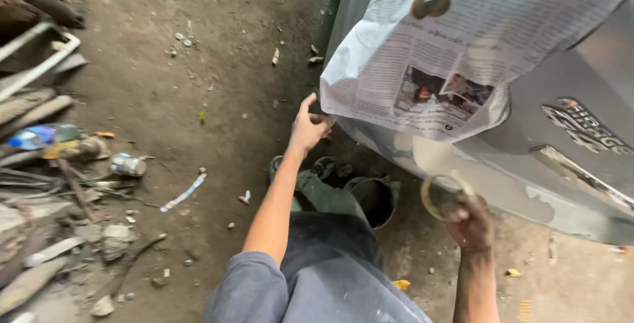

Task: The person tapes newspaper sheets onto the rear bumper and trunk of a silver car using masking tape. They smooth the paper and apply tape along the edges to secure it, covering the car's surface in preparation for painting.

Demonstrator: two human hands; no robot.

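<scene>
Newspaper (pixel 456 52) is lying draped over the grey car panel (pixel 581 164) at far right, its top edge cut off by the frame. Left hand (pixel 308 127) is reaching to the sheet's lower left corner, index finger pointing up, thumb & other fingers pinching at the paper edge; the exact contact is hidden behind the fingers, so can't tell if it's gripping paper or just touching. Right hand (pixel 470 225), nearer & lower right, is closing its grip around a roll of tape (pixel 444 195), holding it up just beside the panel's lower edge. The roll is blurring, hard to tell if it's touching the metal. Pale filler patches are showing on the panel below the paper. An emblem in relief on the panel at right is running out of frame.

Black bucket (pixel 373 197) is sitting on the dirt floor (pixel 198 85) between the arms, partly hidden by the person's knee & grey trousers. A shoe near it is mostly covered. At left, a scrap pile (pixel 46 184) w/ planks, a crushed can (pixel 127 164) & a plastic bottle (pixel 41 137) is running off the frame edge; items there are too jumbled to sort out. Small litter is dotting the floor.
</scene>
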